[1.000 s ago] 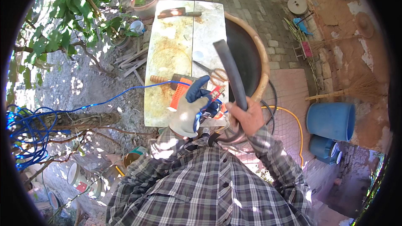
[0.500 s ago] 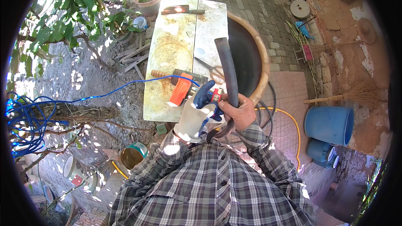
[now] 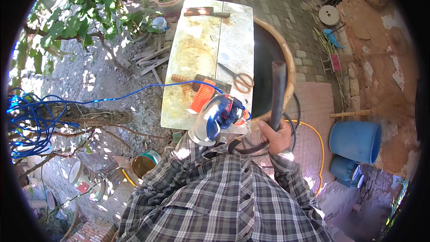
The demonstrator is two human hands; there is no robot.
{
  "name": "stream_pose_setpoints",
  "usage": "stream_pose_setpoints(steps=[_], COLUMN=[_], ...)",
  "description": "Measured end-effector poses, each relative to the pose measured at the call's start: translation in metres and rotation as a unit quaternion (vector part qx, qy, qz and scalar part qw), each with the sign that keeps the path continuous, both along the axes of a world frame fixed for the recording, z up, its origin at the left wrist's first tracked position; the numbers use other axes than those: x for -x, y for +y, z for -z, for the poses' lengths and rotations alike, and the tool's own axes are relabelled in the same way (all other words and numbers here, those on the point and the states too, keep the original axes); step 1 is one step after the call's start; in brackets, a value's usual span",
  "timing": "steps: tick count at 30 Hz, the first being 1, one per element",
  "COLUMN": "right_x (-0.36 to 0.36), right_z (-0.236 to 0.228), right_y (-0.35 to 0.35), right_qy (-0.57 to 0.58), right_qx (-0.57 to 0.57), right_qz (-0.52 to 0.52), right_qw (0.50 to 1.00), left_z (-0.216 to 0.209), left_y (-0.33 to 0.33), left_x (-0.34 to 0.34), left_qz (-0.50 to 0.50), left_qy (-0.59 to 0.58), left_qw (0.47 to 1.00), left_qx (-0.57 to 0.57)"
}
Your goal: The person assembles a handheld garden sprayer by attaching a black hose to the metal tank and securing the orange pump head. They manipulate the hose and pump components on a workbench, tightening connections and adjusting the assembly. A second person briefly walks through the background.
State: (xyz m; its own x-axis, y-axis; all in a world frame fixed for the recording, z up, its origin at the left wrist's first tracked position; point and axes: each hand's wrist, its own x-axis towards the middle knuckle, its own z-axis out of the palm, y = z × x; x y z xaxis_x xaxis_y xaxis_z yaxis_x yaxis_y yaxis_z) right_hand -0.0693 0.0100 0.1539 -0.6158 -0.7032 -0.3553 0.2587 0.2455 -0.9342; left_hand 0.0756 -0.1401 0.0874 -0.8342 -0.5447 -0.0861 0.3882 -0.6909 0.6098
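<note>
My left hand (image 3: 212, 121), in a white glove with a blue coated palm, is curled over the near edge of the board. Its fingers close round a small red object (image 3: 229, 103), mostly hidden, whose kind I cannot make out. Bare, my right hand (image 3: 275, 136) grips a dark rubber hose (image 3: 278, 89), its free end pointing up and away. The hose's lower part runs left toward my waist. Just beyond the glove lies an orange power tool (image 3: 204, 95) with a blue cord (image 3: 150, 86). A pair of scissors (image 3: 242, 82) rests to its right, blades pointing far left.
The pale board (image 3: 192, 58) lies over a large round vat (image 3: 286, 49). A cleaver (image 3: 199, 12) sits at its far end. Blue barrels (image 3: 354, 139) stand right, near a yellow hose (image 3: 320, 148). A coil of blue cord (image 3: 27, 127) hangs at the left.
My right hand has moved right and slightly nearer with the hose, away from the glove. The left fingers have curled further over the red object. The scissors now show fully.
</note>
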Motion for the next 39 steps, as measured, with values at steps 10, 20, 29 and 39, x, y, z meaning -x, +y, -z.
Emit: stream_pose_setpoints(steps=[10,20,29,39], right_x=[-0.007,-0.014,-0.019,-0.022], right_z=[0.015,0.020,0.018,0.023], right_y=[0.017,0.017,0.011,0.009], right_qy=[0.005,0.008,0.003,-0.004], right_qx=[0.028,0.059,0.049,0.051], right_qz=[0.033,0.031,0.049,0.035], right_qw=[0.999,0.998,0.998,0.998], left_z=[-0.010,0.007,0.021,-0.005], left_y=[-0.001,-0.003,-0.007,-0.018], left_x=[-0.007,-0.002,-0.021,-0.016], left_qz=[-0.082,-0.184,-0.139,-0.263], left_qy=[-0.137,-0.166,-0.181,-0.234], left_qw=[0.976,0.942,0.968,0.774], left_qx=[0.149,0.228,0.103,0.526])
